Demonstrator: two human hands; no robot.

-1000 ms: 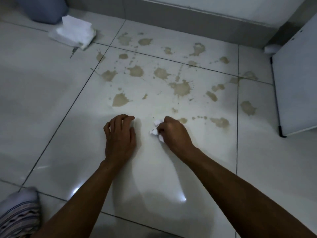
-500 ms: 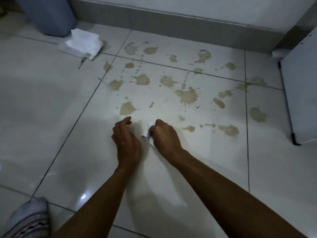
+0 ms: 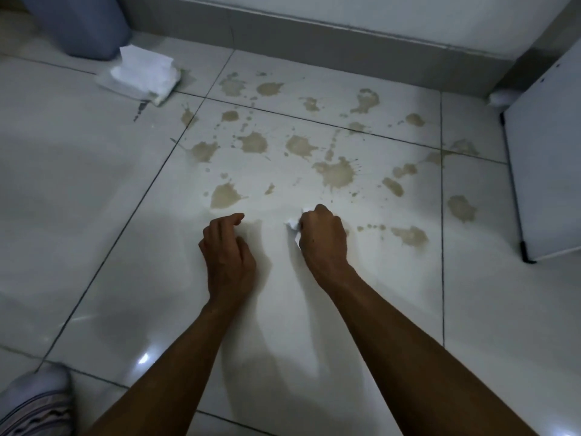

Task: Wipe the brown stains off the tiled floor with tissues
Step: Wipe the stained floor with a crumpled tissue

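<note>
**Asker:** Tissue (image 3: 293,224) first, please. Where is it, and what are the fingers doing?

**Describer:** It is a small white crumpled wad, held in the right hand (image 3: 322,240). The fingers are curled tightly round it, knuckles up, so only a ragged edge pokes out on the thumb side. The fist sits low on the floor (image 3: 78,171); I cannot tell whether the paper is pressed flat against the tile.

**Asker:** And the other hand?

**Describer:** The left hand (image 3: 228,248) is just beside it, apart from the tissue, fingers loosely curled and holding nothing, fingertips resting on the tile.

**Asker:** Which way do the brown stains (image 3: 334,173) lie from that fist?

**Describer:** Mostly ahead, toward the wall, and off to the right. The closest are a string of small dots and a blotch (image 3: 410,236) just right of the fist. A teardrop-shaped patch (image 3: 224,196) lies just ahead of the left hand. The right hand is the nearer one to most of them, so I judge the next stroke goes forward or rightward.

**Asker:** What do the surfaces look like?

**Describer:** Large glossy pale tiles with thin dark grout lines, mirroring the light. The stains are flat, tan, irregular splashes with spiky edges, scattered over several tiles. Far left, near the wall, lies a soft pack of white tissues (image 3: 144,73) beside a blue bin (image 3: 78,23). A white panel (image 3: 547,158) stands at the right edge.
</note>
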